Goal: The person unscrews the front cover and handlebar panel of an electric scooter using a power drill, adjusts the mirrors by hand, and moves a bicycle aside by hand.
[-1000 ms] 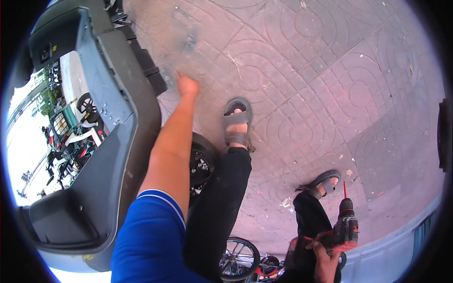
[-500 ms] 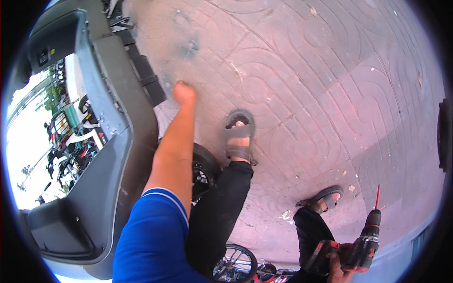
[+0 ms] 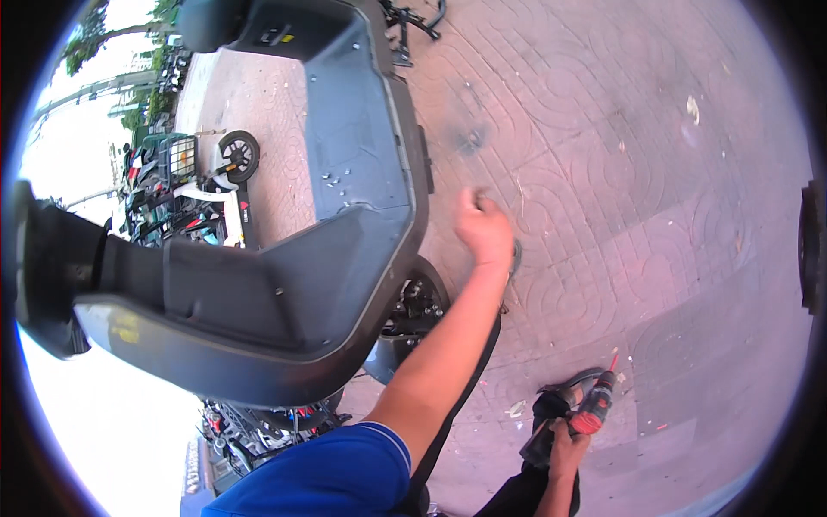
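My left hand point(image 3: 484, 226) is held in the air over the pavement, just right of an electric scooter's grey footboard point(image 3: 357, 121). Its fingers are curled and slightly blurred, and whatever they may hold is hidden. Several small screws point(image 3: 336, 183) lie loose on the footboard. At the lower right my right hand point(image 3: 565, 450) grips a red and black cordless drill point(image 3: 593, 408) by its handle. A long thin red-tipped bit points up and away from me. The drill hangs above my right sandal point(image 3: 579, 379).
The scooter's dark rear body point(image 3: 215, 345) fills the lower left, with its wheel point(image 3: 418, 302) beneath. A black metal stand point(image 3: 409, 26) is at the top. Parked bikes point(image 3: 194, 189) stand beyond the scooter. Patterned pink paving point(image 3: 672, 172) stretches to the right.
The view has swung, so the scooter shows farther right and more of it is visible. My left hand has turned, its fingers still curled. The drill sits farther left, still in my right hand.
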Demonstrator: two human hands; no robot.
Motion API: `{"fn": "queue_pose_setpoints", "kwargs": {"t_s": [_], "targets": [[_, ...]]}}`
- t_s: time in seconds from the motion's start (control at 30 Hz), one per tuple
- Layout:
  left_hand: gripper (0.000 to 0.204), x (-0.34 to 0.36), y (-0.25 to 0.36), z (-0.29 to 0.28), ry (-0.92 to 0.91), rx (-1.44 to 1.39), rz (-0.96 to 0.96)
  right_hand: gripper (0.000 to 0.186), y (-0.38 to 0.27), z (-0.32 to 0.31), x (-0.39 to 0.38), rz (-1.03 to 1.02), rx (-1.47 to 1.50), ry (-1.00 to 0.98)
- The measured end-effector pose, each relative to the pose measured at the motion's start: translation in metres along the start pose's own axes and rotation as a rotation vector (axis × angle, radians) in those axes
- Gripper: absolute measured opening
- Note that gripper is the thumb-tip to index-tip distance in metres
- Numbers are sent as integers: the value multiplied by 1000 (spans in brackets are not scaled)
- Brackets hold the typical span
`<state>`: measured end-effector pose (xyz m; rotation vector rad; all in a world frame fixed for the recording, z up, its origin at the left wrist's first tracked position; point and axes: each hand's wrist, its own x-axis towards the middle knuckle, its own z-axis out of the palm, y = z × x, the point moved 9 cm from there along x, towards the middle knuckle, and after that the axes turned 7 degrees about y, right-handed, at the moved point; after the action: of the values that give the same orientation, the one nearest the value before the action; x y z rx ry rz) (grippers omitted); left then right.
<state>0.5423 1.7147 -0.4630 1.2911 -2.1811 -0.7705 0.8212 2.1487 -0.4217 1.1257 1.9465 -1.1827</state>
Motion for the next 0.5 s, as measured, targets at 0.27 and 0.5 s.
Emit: {"fn": "queue_pose_setpoints", "kwargs": {"t_s": [0.27,0.5], "targets": [[36,146,-47,-127,398,-35,-261,19,42,24,-14,-106,48,-100],[38,-28,56,-174,-332,112,49,15,3,14,-17,-153,72,-82]]}}
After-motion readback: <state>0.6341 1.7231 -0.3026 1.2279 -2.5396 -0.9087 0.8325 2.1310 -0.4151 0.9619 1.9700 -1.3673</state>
